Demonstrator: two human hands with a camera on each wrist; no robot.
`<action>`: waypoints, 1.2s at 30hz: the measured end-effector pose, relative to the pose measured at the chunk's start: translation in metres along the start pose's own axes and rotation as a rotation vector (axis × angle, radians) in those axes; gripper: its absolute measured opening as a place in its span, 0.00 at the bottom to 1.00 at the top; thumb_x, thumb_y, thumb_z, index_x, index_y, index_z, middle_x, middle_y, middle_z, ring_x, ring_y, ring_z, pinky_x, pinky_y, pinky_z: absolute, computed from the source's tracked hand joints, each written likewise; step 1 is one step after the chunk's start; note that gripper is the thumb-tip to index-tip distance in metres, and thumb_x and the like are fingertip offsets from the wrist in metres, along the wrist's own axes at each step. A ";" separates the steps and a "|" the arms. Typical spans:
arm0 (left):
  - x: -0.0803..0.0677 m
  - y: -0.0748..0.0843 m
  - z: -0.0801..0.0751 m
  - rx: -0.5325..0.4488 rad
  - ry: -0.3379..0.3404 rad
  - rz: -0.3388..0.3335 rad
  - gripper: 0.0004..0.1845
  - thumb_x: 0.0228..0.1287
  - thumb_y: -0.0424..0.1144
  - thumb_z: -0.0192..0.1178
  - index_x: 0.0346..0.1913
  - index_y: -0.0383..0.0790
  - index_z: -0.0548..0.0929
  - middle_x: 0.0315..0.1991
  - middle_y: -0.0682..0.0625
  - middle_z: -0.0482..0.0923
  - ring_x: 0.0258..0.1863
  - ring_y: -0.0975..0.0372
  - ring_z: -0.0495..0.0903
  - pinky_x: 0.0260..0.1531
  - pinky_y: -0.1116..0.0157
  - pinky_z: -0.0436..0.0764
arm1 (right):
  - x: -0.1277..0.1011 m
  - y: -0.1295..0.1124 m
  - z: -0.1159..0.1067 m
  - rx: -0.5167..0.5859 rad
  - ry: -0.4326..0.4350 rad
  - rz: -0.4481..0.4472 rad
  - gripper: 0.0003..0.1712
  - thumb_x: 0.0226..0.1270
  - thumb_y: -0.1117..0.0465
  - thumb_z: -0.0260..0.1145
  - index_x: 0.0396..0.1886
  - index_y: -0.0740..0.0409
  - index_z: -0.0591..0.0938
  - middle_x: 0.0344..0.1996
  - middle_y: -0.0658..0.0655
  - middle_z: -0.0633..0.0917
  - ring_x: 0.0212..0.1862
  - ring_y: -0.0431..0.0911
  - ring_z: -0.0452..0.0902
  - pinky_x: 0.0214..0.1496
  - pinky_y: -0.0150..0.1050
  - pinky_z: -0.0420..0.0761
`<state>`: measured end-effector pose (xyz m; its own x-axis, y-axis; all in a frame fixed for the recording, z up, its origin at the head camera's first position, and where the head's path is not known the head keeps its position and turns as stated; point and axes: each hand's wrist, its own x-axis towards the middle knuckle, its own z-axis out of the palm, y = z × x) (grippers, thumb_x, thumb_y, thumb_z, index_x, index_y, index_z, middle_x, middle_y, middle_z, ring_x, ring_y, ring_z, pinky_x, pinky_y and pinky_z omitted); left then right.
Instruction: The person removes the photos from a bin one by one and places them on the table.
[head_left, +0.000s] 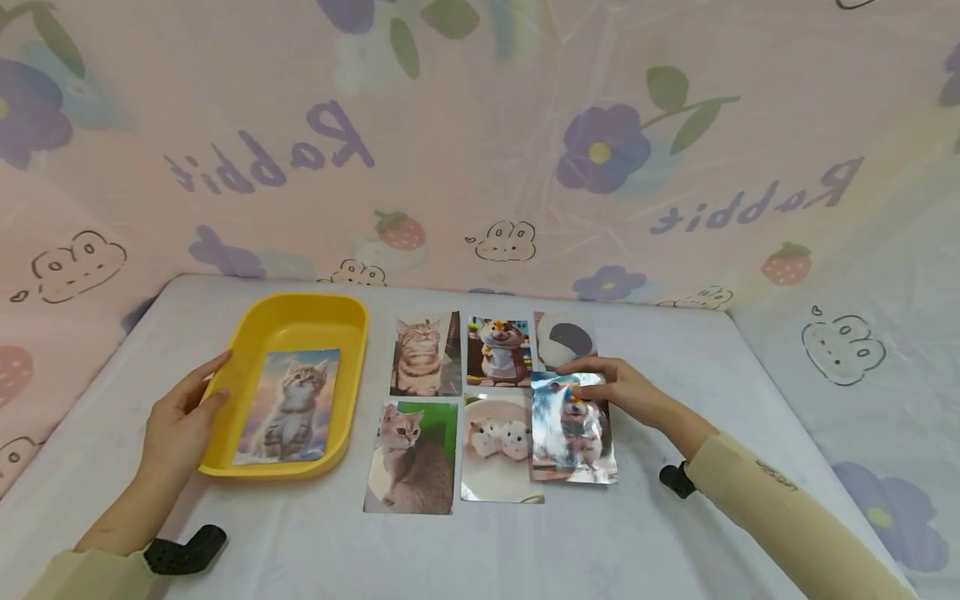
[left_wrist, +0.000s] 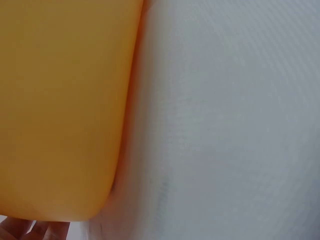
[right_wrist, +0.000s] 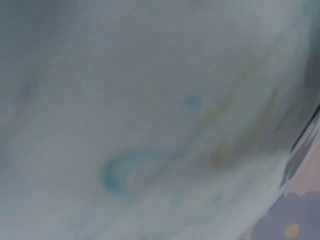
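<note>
In the head view, my left hand (head_left: pixel 176 425) grips the left rim of a yellow tray (head_left: pixel 352 367), which stands tilted a little. Inside it lies a photo card of a striped kitten (head_left: pixel 292 408). Fingertips (left_wrist: pixel 52 230) show at the tray's edge in the left wrist view. On the right, my right hand (head_left: pixel 618 392) pinches the top of a glossy hamster photo card (head_left: pixel 573 442). That card overlaps the edge of a card with two white hamsters (head_left: pixel 495 446). Just behind the hand lies a white card with a dark round shape (head_left: pixel 562 337), its lower part hidden.
A sleepy tabby card (head_left: pixel 418 358), an aproned hamster card (head_left: pixel 498 354) and a card of a cat on green (head_left: pixel 412 458) lie beside the tray on the white table (head_left: pixel 300 550). Printed cloth (head_left: pixel 465 167) hangs behind. The right wrist view is mostly blurred white.
</note>
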<state>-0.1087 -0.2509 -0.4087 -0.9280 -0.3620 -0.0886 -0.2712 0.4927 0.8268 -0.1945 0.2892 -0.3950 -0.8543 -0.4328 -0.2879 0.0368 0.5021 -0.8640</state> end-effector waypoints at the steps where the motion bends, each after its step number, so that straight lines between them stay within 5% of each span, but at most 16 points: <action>1: 0.000 0.000 0.000 0.003 -0.002 -0.005 0.25 0.74 0.45 0.45 0.72 0.61 0.62 0.68 0.35 0.64 0.49 0.65 0.70 0.38 0.88 0.70 | -0.001 0.002 -0.001 -0.009 0.002 0.009 0.24 0.66 0.54 0.64 0.60 0.54 0.78 0.65 0.60 0.67 0.43 0.48 0.72 0.36 0.39 0.77; 7: -0.001 0.003 0.000 -0.007 -0.024 -0.012 0.25 0.75 0.45 0.43 0.73 0.61 0.60 0.73 0.38 0.57 0.66 0.42 0.63 0.63 0.61 0.71 | -0.006 0.016 -0.008 -0.061 0.004 0.019 0.22 0.65 0.56 0.64 0.59 0.53 0.79 0.66 0.61 0.70 0.63 0.56 0.65 0.54 0.47 0.75; 10: 0.000 0.003 0.000 -0.004 -0.018 -0.011 0.25 0.75 0.45 0.43 0.73 0.61 0.60 0.72 0.37 0.57 0.65 0.43 0.64 0.62 0.64 0.72 | -0.008 0.021 -0.010 -0.067 -0.006 0.005 0.21 0.65 0.56 0.65 0.58 0.52 0.80 0.67 0.60 0.71 0.70 0.59 0.58 0.62 0.54 0.69; 16: 0.000 0.001 0.001 0.001 -0.009 -0.012 0.25 0.75 0.45 0.44 0.72 0.60 0.61 0.71 0.36 0.60 0.61 0.45 0.66 0.44 0.85 0.72 | -0.007 0.025 -0.009 -0.098 -0.014 -0.045 0.20 0.64 0.58 0.65 0.57 0.52 0.81 0.66 0.62 0.72 0.71 0.62 0.57 0.66 0.64 0.63; 24: 0.002 -0.001 0.001 0.003 0.000 -0.010 0.25 0.74 0.45 0.45 0.72 0.62 0.62 0.69 0.36 0.63 0.50 0.62 0.70 0.36 0.89 0.70 | -0.007 0.023 0.000 -0.193 0.048 -0.113 0.19 0.62 0.64 0.65 0.53 0.57 0.82 0.56 0.62 0.80 0.61 0.58 0.69 0.61 0.57 0.70; 27: 0.001 -0.001 0.001 0.000 -0.002 -0.012 0.25 0.74 0.45 0.45 0.72 0.62 0.62 0.69 0.36 0.63 0.50 0.63 0.69 0.35 0.89 0.70 | -0.007 0.023 0.001 -0.204 0.062 -0.135 0.18 0.62 0.65 0.65 0.53 0.59 0.81 0.54 0.62 0.81 0.60 0.58 0.71 0.59 0.51 0.73; 32: 0.000 0.000 0.001 -0.006 -0.009 -0.022 0.25 0.75 0.46 0.44 0.72 0.62 0.62 0.70 0.36 0.61 0.56 0.50 0.68 0.37 0.88 0.70 | -0.009 0.024 0.001 -0.257 0.114 -0.182 0.17 0.62 0.65 0.66 0.52 0.59 0.82 0.51 0.61 0.82 0.54 0.56 0.74 0.53 0.48 0.73; 36: 0.001 -0.001 0.000 -0.011 -0.011 -0.009 0.25 0.74 0.46 0.45 0.72 0.62 0.62 0.69 0.35 0.63 0.49 0.63 0.71 0.34 0.88 0.70 | -0.012 0.024 0.000 -0.302 0.142 -0.189 0.17 0.62 0.65 0.67 0.51 0.60 0.82 0.49 0.60 0.83 0.51 0.55 0.75 0.51 0.49 0.71</action>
<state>-0.1095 -0.2520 -0.4091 -0.9281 -0.3581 -0.1022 -0.2769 0.4802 0.8323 -0.1829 0.3064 -0.4121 -0.8956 -0.4413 -0.0562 -0.2647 0.6301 -0.7300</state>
